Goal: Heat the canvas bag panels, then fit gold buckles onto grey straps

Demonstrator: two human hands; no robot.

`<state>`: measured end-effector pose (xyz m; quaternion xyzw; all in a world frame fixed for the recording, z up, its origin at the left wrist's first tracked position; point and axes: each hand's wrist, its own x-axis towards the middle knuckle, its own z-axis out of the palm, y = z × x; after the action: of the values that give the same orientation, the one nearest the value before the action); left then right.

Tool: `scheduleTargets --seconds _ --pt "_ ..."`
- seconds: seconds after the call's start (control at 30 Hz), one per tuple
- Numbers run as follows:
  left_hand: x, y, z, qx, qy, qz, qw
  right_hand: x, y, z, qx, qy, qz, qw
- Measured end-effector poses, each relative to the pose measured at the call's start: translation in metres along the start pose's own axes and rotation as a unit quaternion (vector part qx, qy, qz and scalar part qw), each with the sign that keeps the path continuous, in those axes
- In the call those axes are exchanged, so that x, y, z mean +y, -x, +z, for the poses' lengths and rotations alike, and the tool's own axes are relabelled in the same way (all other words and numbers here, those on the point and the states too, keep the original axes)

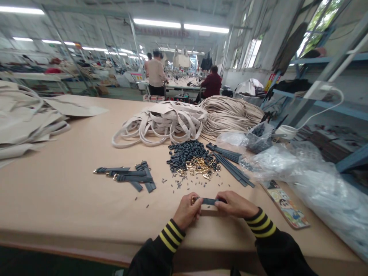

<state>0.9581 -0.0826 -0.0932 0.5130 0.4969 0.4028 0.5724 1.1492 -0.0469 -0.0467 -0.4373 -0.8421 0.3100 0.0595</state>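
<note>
My left hand [186, 211] pinches the end of a short dark strap [209, 201] where a gold buckle [194, 199] sits. My right hand [234, 204] grips the strap's other end, fingers closed over it. Both hands rest low on the tan table [63, 191] near its front edge. Just beyond them lie a heap of black rings [186, 151], a small pile of gold buckles [198, 166] and tiny dark rivets scattered on the table. Left of the hands lies a group of several dark straps with buckles [129, 176].
More plain dark straps [230, 163] lie to the right. Cream webbing loops [161, 124] and coiled cord [230, 113] sit farther back. Clear plastic bags [301, 172] and a printed card [287, 207] are at right. Cream fabric pieces [25, 119] are stacked at left. People work at distant tables.
</note>
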Motion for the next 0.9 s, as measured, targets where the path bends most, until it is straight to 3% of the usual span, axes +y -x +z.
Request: scheduleTargets --seconds 0.17,0.33,0.47,0.63,0.77,0.9 --pt "0.003 0.002 -0.001 -0.02 -0.007 0.003 1.0 0.002 0.005 0.001 -0.065 -0.107 0.06 0.99" --pt "0.0 -0.001 0.001 -0.034 -0.08 0.024 0.996 -0.009 0.002 0.01 -0.117 -0.179 0.021 0.977" --pt "-0.002 -0.003 0.0 -0.013 -0.123 0.044 0.991 -0.015 -0.001 0.014 -0.112 -0.17 -0.006 0.979" --pt "-0.001 -0.003 0.001 -0.008 -0.132 0.048 0.99 -0.01 0.001 0.017 -0.056 -0.163 -0.078 0.982" --pt "-0.002 -0.001 0.001 -0.021 -0.121 0.042 0.992 -0.003 -0.001 0.026 -0.06 -0.236 -0.062 0.968" --pt "-0.004 0.0 0.0 -0.063 -0.09 0.032 0.993 -0.001 -0.004 0.029 -0.064 -0.241 -0.056 0.967"
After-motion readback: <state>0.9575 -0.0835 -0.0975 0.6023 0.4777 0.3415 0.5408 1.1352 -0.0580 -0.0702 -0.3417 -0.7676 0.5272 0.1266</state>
